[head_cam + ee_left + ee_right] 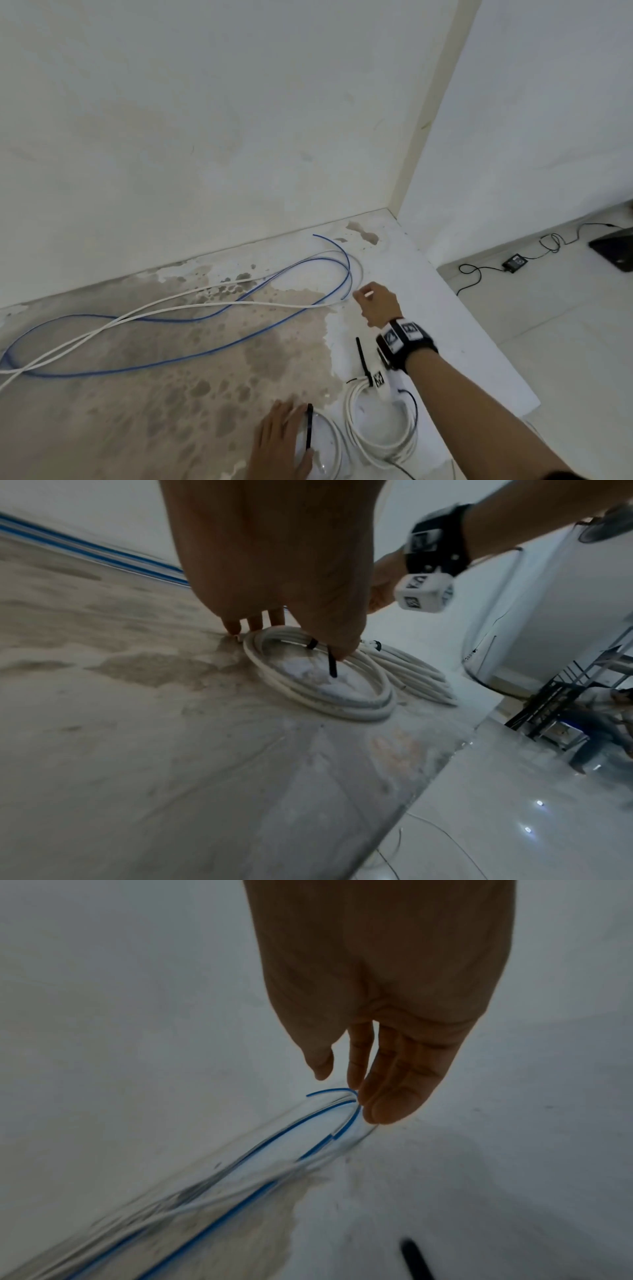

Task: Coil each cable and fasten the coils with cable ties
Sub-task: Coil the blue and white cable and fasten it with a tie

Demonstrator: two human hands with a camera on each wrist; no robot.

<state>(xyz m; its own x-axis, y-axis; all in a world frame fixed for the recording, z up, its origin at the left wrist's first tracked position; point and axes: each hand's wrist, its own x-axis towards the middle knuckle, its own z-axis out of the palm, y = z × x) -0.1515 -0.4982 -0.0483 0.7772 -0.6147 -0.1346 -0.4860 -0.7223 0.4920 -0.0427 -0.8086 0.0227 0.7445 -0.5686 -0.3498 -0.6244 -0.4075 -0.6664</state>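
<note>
A long blue cable (171, 320) and a white cable (274, 304) lie uncoiled across the stained floor. My right hand (373, 301) reaches to their far bend with straight fingers and the thumb apart. In the right wrist view the fingertips (383, 1110) are at the blue cable's (205, 1231) loop and nothing is gripped. My left hand (284, 442) is down on a white coil (318, 704), with the fingertips outside its rim and the thumb on its black cable tie (331, 664). A second white coil (373, 452), bound with a black tie (361, 356), lies just to the right.
The raised floor ends in a wall behind and a drop-off edge (479, 342) at the right. On the lower tiled floor lie a black power adapter (513, 262) with its cord and a dark laptop (616, 250). A metal rack (565, 696) stands further off.
</note>
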